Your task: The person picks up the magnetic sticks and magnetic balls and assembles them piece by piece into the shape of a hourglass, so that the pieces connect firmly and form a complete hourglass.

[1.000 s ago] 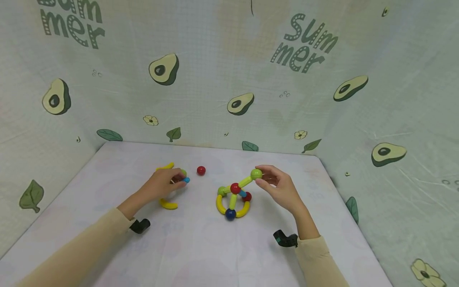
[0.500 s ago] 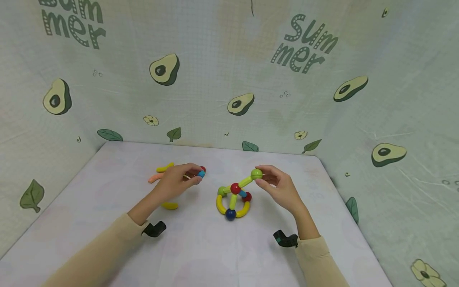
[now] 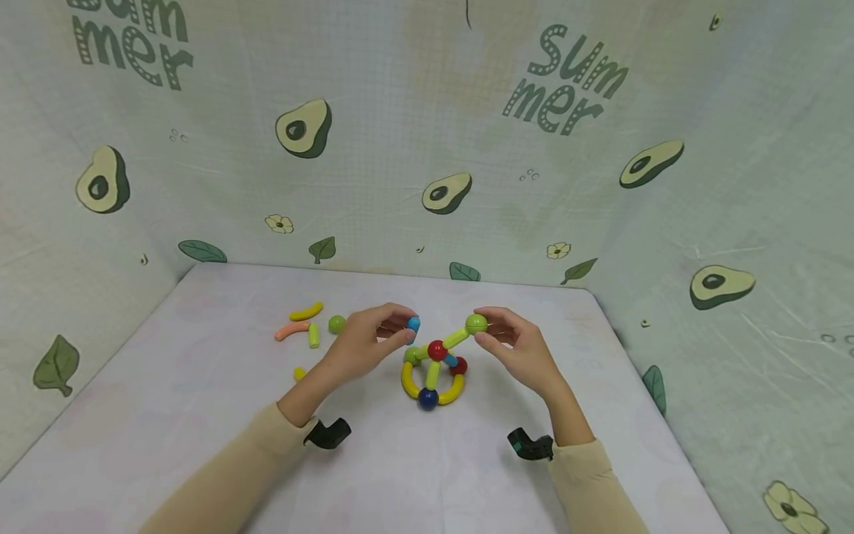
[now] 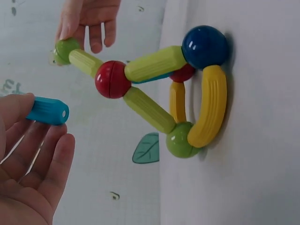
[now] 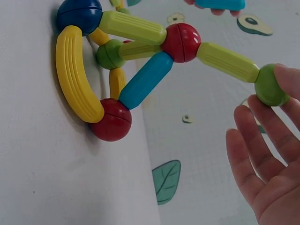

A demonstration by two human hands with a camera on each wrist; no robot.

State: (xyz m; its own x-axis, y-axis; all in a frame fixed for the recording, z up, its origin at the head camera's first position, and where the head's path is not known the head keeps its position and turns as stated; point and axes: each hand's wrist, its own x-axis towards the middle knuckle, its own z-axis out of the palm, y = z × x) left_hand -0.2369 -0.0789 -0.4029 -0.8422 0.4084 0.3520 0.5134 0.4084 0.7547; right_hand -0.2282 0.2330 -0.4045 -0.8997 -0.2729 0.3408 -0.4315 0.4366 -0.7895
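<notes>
A blue magnetic rod (image 4: 49, 110) is pinched between thumb and fingers of my left hand (image 3: 367, 340), raised just left of the ball-and-rod structure. My right hand (image 3: 517, 345) pinches the green ball (image 5: 271, 85) at the structure's upper end. From that ball a light green rod (image 5: 228, 62) slopes down to a red ball (image 4: 113, 79) at the top joint. Two light green rods and a blue rod (image 5: 146, 79) run from this joint to a base ring of curved yellow rods (image 4: 211, 105) with a dark blue ball (image 3: 428, 399), a green ball (image 4: 182, 139) and a red ball (image 5: 111, 120).
Loose pieces lie at the left of the table: a yellow curved rod (image 3: 307, 311), an orange curved rod (image 3: 291, 331), a short light green rod (image 3: 313, 335) and a green ball (image 3: 336, 324). Another yellow piece (image 3: 299, 374) shows beside the left wrist. A patterned cloth (image 3: 373, 133) hangs behind.
My left hand has carried the blue rod rightward from the loose pieces to beside the structure, now covering the loose red ball's spot. My right hand and the structure have stayed put.
</notes>
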